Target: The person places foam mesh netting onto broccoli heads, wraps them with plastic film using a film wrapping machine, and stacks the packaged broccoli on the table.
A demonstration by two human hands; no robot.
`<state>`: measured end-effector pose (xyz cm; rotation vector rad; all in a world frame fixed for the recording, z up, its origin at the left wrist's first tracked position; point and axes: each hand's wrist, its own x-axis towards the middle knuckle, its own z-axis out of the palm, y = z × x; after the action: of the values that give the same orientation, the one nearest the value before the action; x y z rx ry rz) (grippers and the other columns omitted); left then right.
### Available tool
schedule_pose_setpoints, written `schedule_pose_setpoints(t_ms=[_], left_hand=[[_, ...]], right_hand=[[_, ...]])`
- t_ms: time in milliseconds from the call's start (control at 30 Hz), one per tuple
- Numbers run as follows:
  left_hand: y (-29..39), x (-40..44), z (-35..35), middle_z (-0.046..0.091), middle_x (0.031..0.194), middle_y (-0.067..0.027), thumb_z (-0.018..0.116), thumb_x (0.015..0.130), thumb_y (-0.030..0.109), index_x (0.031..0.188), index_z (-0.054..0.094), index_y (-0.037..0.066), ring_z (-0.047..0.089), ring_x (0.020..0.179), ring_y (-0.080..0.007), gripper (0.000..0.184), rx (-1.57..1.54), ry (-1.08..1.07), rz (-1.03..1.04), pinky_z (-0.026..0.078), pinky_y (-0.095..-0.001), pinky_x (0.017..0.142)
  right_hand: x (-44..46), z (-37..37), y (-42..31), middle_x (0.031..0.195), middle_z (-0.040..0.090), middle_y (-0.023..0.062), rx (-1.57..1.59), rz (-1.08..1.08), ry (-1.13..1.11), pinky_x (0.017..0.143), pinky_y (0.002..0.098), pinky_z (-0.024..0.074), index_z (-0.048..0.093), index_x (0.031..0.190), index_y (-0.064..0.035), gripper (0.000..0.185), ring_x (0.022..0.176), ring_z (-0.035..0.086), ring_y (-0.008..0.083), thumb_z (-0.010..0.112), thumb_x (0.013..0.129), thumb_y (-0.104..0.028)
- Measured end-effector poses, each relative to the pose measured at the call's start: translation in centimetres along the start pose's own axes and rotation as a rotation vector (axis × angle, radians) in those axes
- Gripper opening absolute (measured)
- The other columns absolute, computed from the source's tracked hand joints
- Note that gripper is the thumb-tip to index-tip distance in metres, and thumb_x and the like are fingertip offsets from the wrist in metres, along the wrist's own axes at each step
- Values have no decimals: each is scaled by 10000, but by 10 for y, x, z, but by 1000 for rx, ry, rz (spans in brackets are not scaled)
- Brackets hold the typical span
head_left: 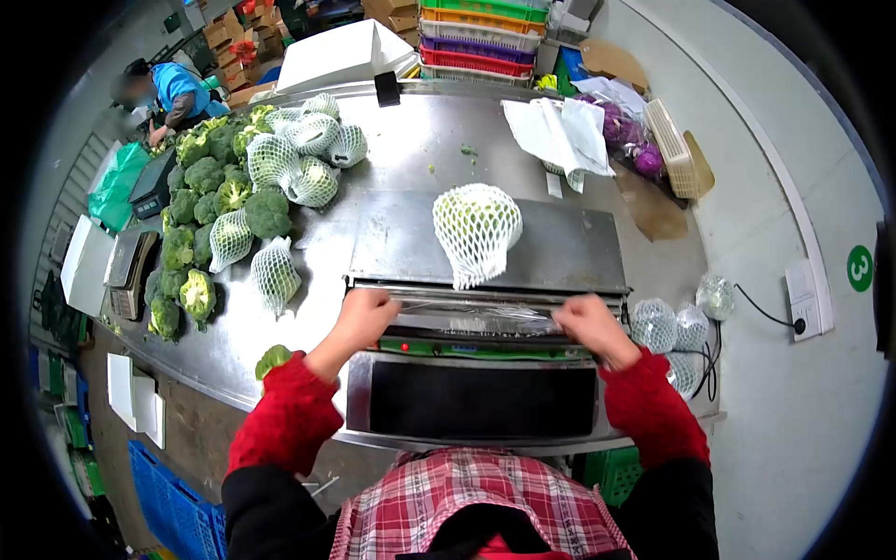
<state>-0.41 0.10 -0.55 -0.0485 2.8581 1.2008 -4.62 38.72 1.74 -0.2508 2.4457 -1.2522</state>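
Both hands grip the edge of clear plastic film (476,319) at the roller of a wrapping machine. My left hand (366,317) is closed on the film's left end, and my right hand (595,327) pinches its right end. Beyond them, a broccoli in a white foam net (476,229) lies on the machine's metal plate (579,247), touched by neither hand. Nearer my body is the machine's black pad (483,399), behind which runs a green strip (485,352) with a red light.
Loose broccoli (201,177) and netted heads (303,154) are piled at left near a scale (152,187). Wrapped heads (653,325) and black cables (714,359) lie at right. White film sheets (560,135) are behind. A person (177,93) works at far left.
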Motion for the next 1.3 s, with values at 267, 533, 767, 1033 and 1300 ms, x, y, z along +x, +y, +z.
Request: schedule_pose_setpoints(t_ms=[267, 533, 767, 1033, 1300], left_hand=[[137, 46, -92, 668, 971, -206, 429, 980, 225, 932, 571, -18, 658, 956, -342, 286, -1180, 207, 436, 530, -432, 854], [34, 144, 15, 535, 1332, -209, 503, 871, -67, 1367, 331, 80, 616, 1094, -288, 545, -511, -78, 265, 471, -337, 939], [44, 145, 14, 559, 1290, -200, 679, 662, 5, 1293, 475, 8, 631, 1027, -363, 663, 216, 238, 1007, 541, -384, 849], [75, -29, 2, 698, 956, -121, 902, 593, 229, 1141, 594, -52, 673, 882, -184, 689, -448, -184, 418, 533, -302, 787], [25, -155, 51, 655, 1033, -221, 516, 949, 330, 1180, 569, -80, 668, 912, -326, 473, -1537, -358, -590, 559, -414, 823]], right_hand=[[24, -41, -154, 841, 654, 234, 1085, -601, 242, 652, 360, 560, 515, 825, 69, 202, 773, 661, 268, 544, 912, -111], [161, 15, -14, 1038, 668, 79, 640, -336, 195, 829, 238, 471, 606, 1092, 26, 209, 949, 596, 117, 551, 939, -106], [138, -2, -32, 1214, 571, 203, -143, -811, 48, 971, 421, 449, 477, 1305, -24, 651, 1152, 538, 399, 708, 697, -26], [-15, -2, -57, 1024, 647, 223, -16, -585, -417, 838, 398, 503, 543, 1193, 11, 471, 940, 643, 377, 675, 843, -275], [-128, 58, 8, 1116, 640, 188, 884, 250, -479, 880, 373, 510, 539, 1261, 9, 337, 1005, 645, 268, 481, 1003, -199]])
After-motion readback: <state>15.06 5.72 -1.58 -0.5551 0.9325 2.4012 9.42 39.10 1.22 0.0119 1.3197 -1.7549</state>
